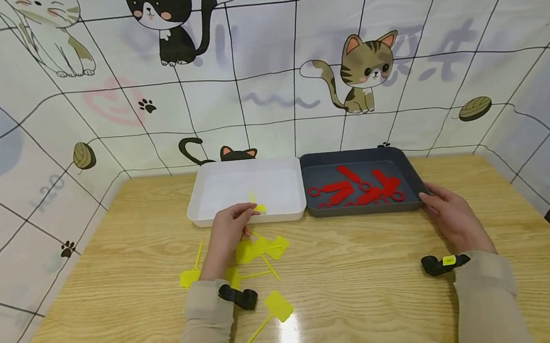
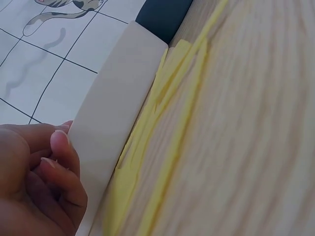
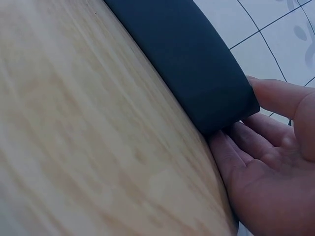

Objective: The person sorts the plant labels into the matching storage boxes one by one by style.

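Note:
My left hand (image 1: 230, 222) reaches over the front wall of the white tray (image 1: 282, 216), pinching a yellow plant tag (image 1: 260, 209) between thumb and fingertips. In the left wrist view the curled fingers (image 2: 66, 172) are beside the tray's outer wall, and the tag is hidden. Several more yellow tags (image 1: 247, 251) lie overlapping on the table in front of that tray, and another tag (image 1: 279, 306) is nearer to me. My right hand (image 1: 453, 215) grips the front right corner of the dark grey tray (image 3: 197, 69), thumb at the rim and fingers against its side.
Several red tags with rings (image 1: 338, 187) lie in the dark grey tray, which stands right beside the white one. Both trays are at the back of the wooden table (image 1: 359, 274), close to a cat-print wall covering (image 1: 268, 100).

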{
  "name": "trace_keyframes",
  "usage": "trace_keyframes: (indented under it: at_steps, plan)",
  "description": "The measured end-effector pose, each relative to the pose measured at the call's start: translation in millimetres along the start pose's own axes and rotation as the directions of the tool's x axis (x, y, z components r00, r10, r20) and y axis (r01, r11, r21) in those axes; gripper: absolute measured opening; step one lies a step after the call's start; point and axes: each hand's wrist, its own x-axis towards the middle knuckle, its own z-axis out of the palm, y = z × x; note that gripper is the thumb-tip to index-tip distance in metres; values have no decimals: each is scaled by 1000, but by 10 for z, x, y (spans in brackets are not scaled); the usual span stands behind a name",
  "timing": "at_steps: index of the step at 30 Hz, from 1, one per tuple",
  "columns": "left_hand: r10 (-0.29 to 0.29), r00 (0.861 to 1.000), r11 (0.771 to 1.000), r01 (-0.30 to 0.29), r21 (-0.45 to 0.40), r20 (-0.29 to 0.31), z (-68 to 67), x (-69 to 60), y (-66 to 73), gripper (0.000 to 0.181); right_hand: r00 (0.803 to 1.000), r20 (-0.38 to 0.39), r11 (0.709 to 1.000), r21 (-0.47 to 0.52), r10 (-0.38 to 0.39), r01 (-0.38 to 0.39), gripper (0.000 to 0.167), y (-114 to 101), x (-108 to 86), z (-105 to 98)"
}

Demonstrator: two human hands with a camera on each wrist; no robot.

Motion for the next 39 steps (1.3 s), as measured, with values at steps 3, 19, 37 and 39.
trace_keyframes:
  at_steps: [3, 19, 37, 39]
  plan:
    - [-4, 1000, 1000, 4, 4, 15, -3, -3, 12, 23, 1000, -3, 1000, -9, -1, 1, 74, -2, -1, 6]
    - [-53, 998, 998, 53, 20, 37, -17, 2, 2, 22, 1000, 26, 999, 31, -16, 15, 72, 3, -7, -13]
    - [-81, 995, 996, 78, 42, 66, -35, 9, -10, 24, 1000, 17, 999, 51, -18, 17, 74, 20, 1, -14]
    - [-81, 994, 996, 78, 40, 67, -36, 13, -13, 25, 1000, 11, 999, 35, -11, 11, 74, 22, 4, -15]
